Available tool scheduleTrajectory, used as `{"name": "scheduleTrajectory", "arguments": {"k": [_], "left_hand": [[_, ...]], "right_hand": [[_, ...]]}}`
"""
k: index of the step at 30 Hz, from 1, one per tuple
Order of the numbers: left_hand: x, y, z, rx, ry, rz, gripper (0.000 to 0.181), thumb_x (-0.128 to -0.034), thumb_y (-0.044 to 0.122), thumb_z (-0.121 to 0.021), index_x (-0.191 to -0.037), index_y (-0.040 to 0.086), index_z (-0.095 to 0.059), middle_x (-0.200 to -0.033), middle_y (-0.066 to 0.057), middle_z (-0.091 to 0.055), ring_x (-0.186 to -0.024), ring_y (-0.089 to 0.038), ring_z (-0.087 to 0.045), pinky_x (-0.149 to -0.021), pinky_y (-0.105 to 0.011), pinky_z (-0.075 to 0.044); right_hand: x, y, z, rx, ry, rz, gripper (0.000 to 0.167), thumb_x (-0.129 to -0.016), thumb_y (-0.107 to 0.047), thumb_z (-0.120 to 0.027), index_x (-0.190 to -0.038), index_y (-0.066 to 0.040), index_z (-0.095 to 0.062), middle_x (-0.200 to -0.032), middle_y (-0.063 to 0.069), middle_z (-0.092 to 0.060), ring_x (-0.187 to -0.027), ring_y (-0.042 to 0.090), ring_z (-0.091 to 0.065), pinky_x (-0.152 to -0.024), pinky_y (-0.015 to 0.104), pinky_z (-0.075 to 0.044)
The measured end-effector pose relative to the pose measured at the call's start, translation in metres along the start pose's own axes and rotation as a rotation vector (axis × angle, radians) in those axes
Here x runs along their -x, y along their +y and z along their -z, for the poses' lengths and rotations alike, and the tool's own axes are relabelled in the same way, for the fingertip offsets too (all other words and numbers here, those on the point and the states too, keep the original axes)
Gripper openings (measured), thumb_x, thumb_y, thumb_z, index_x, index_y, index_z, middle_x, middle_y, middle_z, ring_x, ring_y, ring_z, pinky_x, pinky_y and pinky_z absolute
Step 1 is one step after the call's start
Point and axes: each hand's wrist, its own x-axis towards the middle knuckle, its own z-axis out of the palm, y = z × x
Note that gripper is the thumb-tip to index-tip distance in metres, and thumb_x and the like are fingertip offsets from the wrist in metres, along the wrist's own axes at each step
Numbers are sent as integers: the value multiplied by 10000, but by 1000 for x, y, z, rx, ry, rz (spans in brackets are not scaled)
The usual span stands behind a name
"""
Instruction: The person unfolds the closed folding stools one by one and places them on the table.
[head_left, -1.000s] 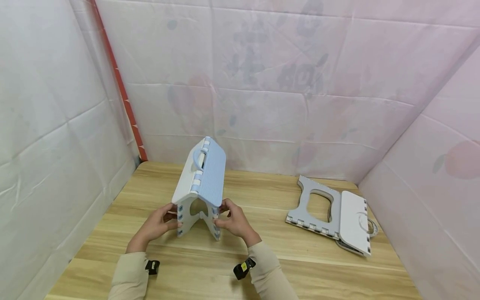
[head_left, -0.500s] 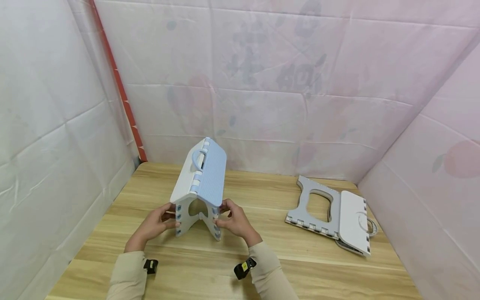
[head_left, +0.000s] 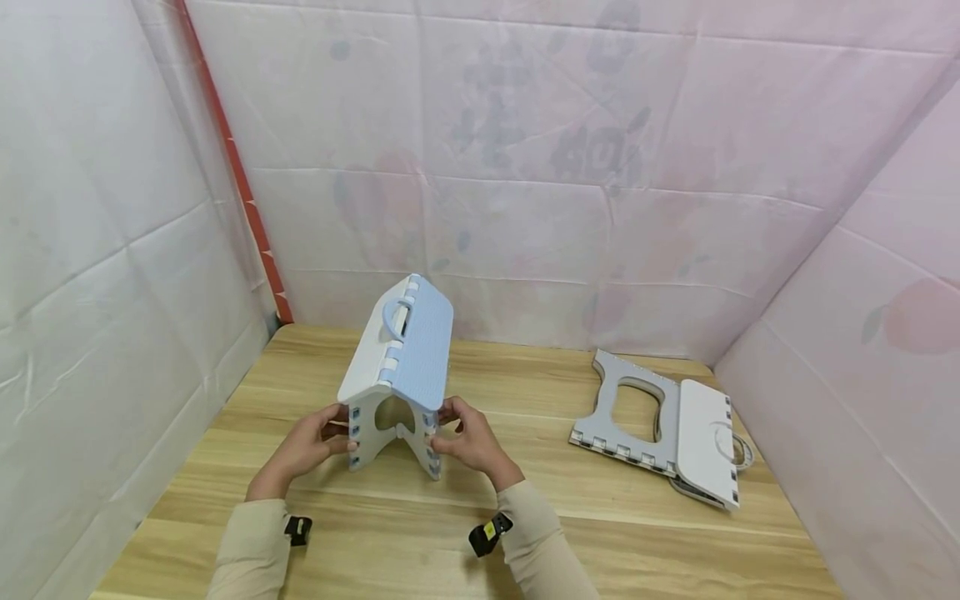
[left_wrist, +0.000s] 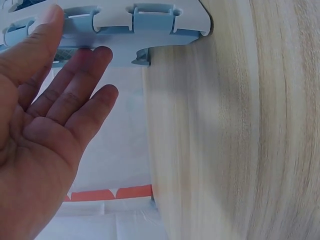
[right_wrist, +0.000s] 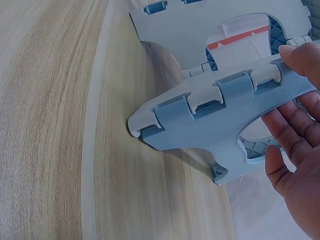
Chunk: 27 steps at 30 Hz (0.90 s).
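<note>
Left of a grey stool (head_left: 705, 433), the blue stool (head_left: 423, 337) is standing part-folded on the surface (head_left: 622, 533). The fingers of the left hand (head_left: 303, 448) are pinching its left leg (head_left: 367, 435); those of the right hand (head_left: 474, 444) are pinching its right leg (right_wrist: 185, 125).

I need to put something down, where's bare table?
The table is bare between the right hand and the grey-and-white stool, between the black wrist straps, and on the grey-and-white stool's near side. It's crowded at the blue-and-white stool, held by right hand and left hand.
</note>
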Motion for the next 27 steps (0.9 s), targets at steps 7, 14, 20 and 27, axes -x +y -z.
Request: {"name": "scheduleTrajectory", "arguments": {"k": [7, 14, 20, 27], "left_hand": [[-1, -4, 1, -15, 12, -17, 443, -805, 53, -712, -1204, -21, -535, -1085, -150, -595, -976, -293, -599, -818, -356, -490], [-3, -1, -2, -64, 34, 14, 474, -791, 81, -733, -1214, -16, -543, -1060, -129, -611, -957, -271, -601, -833, -404, -477], [-2, -2, -6, -133, 43, 30, 557, -739, 102, -780, -1224, -46, -549, -1092, -184, -609, -973, -330, -591, -844, -448, -467], [5, -4, -9, -154, 46, 32, 642, -734, 117, -788, -1270, -82, -498, -1120, -220, -595, -970, -364, -587, -825, -465, -474]], "right_hand": [[-1, -1, -2, -9, -13, -4, 374, -800, -150, -732, -1114, -62, -550, -1002, 12, -603, -967, 283, -556, -728, 341, -397], [2, -1, -2, 14, 0, -9, 376, -804, -160, -728, -1120, -69, -544, -1014, 16, -598, -970, 259, -554, -729, 343, -416], [8, 1, -8, 91, 26, 53, 456, -830, -179, -665, -1210, -9, -480, -1088, 81, -586, -1001, 257, -539, -749, 399, -440], [12, -1, -11, 66, 47, 60, 584, -836, -208, -649, -1314, 21, -402, -1189, 137, -550, -1071, 339, -510, -806, 486, -427]]}}
